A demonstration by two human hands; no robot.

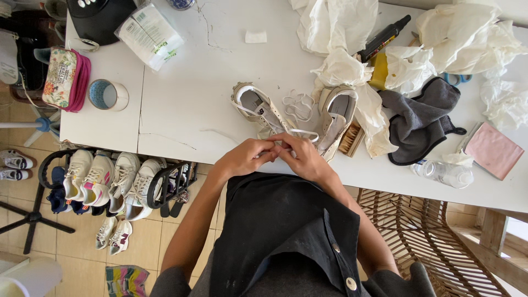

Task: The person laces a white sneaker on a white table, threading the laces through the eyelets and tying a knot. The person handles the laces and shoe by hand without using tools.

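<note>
A flat white packet with green print lay far up-left of the hands; a clear labelled bottle lay to their right.

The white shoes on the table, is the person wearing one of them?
No, both white shoes lie on the white table, and the hands meet over a white lace.

Left hand, right hand together, pinching.
</note>
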